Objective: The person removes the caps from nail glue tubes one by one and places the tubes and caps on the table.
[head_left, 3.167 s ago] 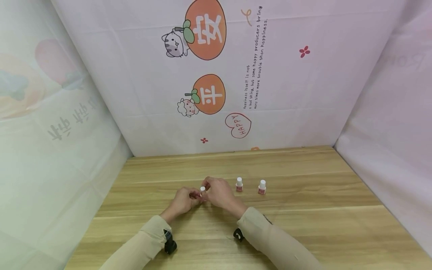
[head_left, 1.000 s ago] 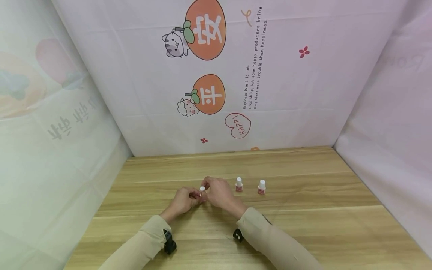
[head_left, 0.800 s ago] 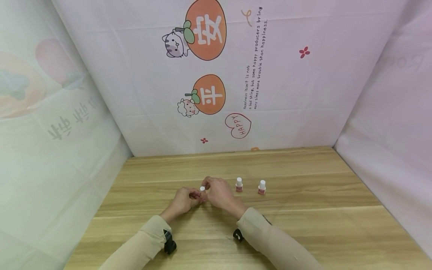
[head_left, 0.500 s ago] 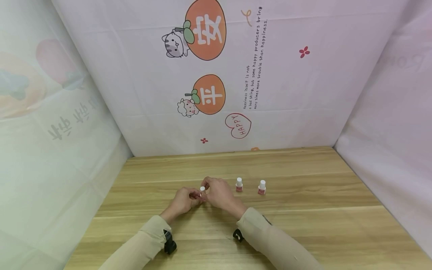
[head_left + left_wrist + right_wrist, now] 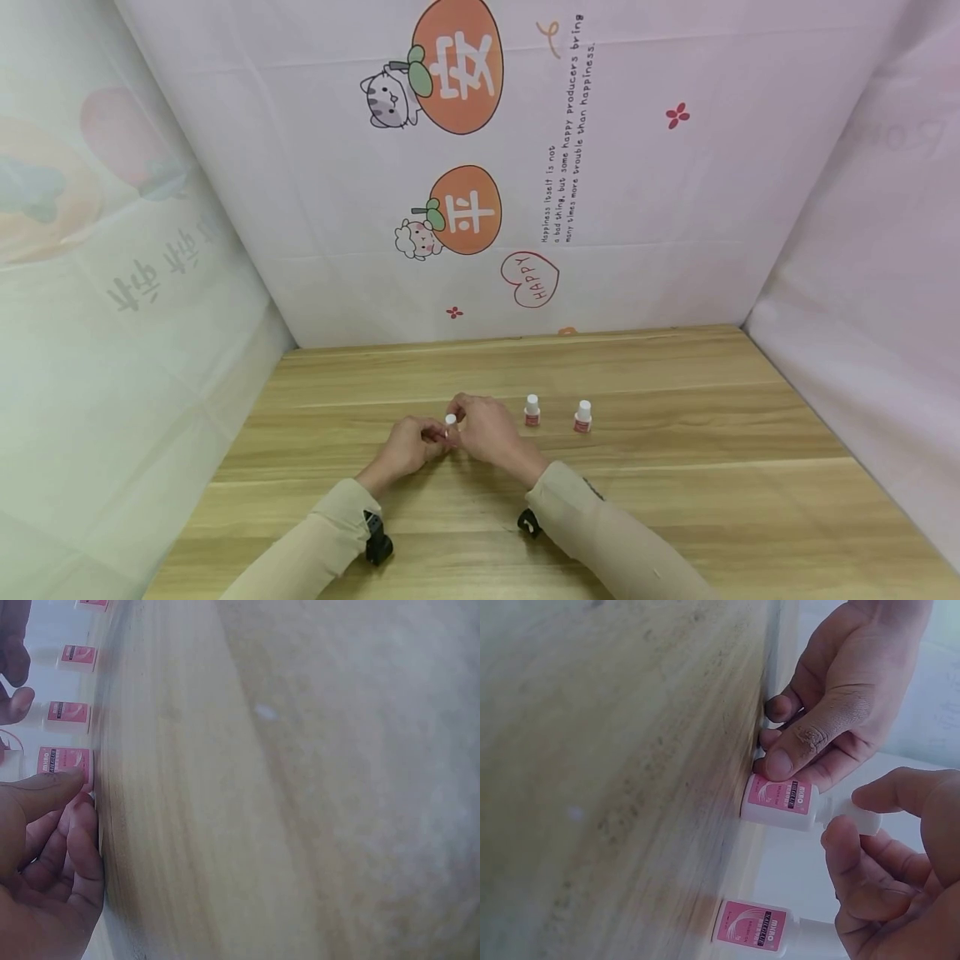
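Observation:
A small nail glue bottle point(image 5: 780, 802) with a pink label and white cap point(image 5: 866, 819) stands upright on the wooden table. My left hand point(image 5: 408, 446) holds its body low down, thumb across the label in the left wrist view. On the other side, my right hand point(image 5: 486, 429) pinches the cap between thumb and finger, as the right wrist view shows. Whether the cap is loose or tight, I cannot tell. In the head view the fingers hide most of the bottle.
To the right, two like bottles stand upright, one nearer point(image 5: 532, 410) and one farther point(image 5: 582, 416). The left wrist view shows another bottle point(image 5: 69, 714) close beside the held one. A printed white cloth point(image 5: 637, 208) rises behind the wooden table point(image 5: 675, 500).

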### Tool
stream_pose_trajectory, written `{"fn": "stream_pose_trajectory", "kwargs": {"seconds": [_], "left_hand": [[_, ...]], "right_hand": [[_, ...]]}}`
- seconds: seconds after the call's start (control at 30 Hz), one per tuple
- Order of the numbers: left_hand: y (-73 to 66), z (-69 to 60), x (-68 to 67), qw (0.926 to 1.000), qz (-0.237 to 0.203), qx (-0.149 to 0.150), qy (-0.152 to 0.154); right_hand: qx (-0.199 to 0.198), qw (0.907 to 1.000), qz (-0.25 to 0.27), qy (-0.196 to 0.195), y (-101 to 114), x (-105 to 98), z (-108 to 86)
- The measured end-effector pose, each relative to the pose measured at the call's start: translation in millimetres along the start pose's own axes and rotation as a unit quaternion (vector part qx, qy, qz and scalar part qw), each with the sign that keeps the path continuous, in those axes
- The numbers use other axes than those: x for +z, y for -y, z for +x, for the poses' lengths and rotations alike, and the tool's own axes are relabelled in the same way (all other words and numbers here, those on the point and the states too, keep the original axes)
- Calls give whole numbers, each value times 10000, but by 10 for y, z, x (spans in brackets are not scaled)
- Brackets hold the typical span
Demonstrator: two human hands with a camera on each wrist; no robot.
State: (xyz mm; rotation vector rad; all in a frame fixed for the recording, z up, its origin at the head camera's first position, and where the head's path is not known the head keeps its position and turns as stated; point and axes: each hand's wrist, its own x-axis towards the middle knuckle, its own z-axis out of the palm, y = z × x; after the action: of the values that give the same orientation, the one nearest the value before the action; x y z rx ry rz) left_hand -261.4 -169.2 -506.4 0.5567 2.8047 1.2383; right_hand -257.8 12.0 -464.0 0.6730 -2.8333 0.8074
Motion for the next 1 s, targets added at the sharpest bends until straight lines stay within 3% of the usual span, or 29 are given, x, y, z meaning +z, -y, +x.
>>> {"fn": "stream_pose_trajectory", "kwargs": {"seconds": [0.23,1.0], "left_hand": [[16,-10,10,9999,115,34,1],[5,-1,9,10000,63,-63,-39]], "right_hand": [[147,9998,132,-10,-3,6,-3],[56,10000,62,-27,15,-21,3]]}}
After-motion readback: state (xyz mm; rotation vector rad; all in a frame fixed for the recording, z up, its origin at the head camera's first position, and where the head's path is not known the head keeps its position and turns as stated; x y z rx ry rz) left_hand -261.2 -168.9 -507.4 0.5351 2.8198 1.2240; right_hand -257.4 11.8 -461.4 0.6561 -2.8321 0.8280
